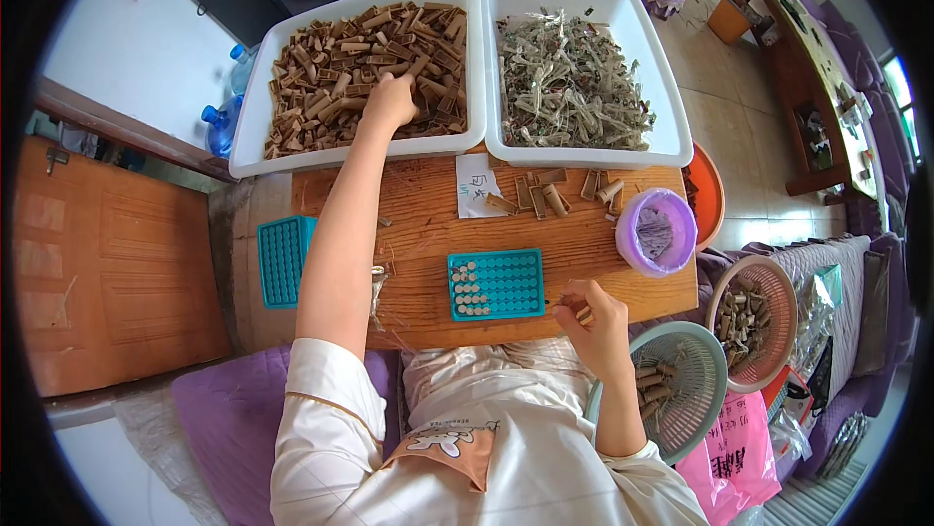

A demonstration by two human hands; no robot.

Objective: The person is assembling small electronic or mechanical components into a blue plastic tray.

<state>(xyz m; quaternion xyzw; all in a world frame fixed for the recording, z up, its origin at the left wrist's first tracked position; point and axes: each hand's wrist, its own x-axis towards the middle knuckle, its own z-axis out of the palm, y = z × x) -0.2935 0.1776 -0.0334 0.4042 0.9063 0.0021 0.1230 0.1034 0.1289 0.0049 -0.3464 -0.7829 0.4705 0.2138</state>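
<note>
My left hand reaches into the white tub at the far left. Its bent fingers close on a brown trough-shaped piece on top of a heap of similar short brown pieces. Near the table's front edge, my right hand is pinched, its fingertips beside the teal grid tray. A small dark bit shows at those fingertips, too small to name. Small round greyish plugs fill some of the tray's left cells; its right cells hold none.
Another white tub holds clear plastic-like strips. Loose brown pieces lie by a paper note. A purple bin, a second teal tray, a green basket and a pink basket stand around.
</note>
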